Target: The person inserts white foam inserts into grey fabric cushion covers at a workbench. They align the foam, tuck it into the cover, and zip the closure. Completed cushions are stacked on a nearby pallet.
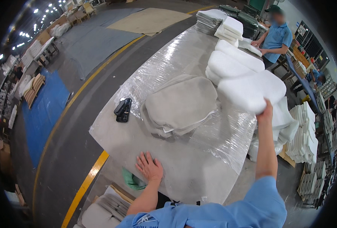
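Note:
My left hand [150,167] lies flat on the grey tabletop [183,163], fingers spread, holding nothing. Out to the right, my right hand [266,109] grips the near edge of a thick white foam pad [250,89]; some of its fingers are hidden by the pad. That pad rests on or just above other white pads [229,68], and I cannot tell which. Between my hands, farther back, sits a stack of grey fabric covers [181,100] with rounded corners. Left of the stack are two small black objects [123,110], side by side.
Clear plastic film [157,68] covers part of the table. A green piece of material [132,178] is beside my left wrist. A co-worker in blue [278,38] handles a white pad at the far end. Stacked pads [303,133] stand right; a yellow floor line [87,178] runs left.

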Action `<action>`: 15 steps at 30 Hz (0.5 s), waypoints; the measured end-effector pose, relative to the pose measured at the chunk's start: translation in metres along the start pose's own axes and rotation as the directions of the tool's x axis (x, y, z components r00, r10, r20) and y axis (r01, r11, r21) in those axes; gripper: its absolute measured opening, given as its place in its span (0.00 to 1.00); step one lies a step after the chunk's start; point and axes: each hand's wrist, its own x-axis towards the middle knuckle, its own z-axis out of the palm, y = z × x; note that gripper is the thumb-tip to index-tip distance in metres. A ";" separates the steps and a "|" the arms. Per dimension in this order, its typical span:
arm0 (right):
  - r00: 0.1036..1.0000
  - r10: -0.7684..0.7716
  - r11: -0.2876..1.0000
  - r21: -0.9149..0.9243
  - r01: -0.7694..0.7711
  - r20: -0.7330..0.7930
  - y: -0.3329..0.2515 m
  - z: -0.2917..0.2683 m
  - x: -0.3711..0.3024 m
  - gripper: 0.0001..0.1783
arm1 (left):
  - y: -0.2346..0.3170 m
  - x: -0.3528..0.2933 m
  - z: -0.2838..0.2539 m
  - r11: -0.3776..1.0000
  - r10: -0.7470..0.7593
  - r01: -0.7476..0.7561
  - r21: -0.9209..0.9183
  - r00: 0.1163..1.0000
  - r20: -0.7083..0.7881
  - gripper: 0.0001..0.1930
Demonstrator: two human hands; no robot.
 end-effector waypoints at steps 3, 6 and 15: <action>0.988 0.078 0.950 -0.291 -0.114 -0.131 -0.023 -0.050 -0.109 0.34 | -0.007 -0.004 0.000 1.000 -0.007 0.008 0.008 0.999 -0.045 0.33; 0.996 0.062 0.834 -0.545 -0.083 -0.057 -0.041 -0.086 -0.206 0.33 | -0.004 -0.002 -0.001 1.000 0.009 -0.011 -0.021 0.998 -0.057 0.33; 0.792 0.429 0.423 -0.871 0.249 0.435 -0.023 -0.083 -0.312 0.24 | -0.019 0.001 -0.052 0.941 0.141 -0.152 -0.302 0.988 -0.057 0.31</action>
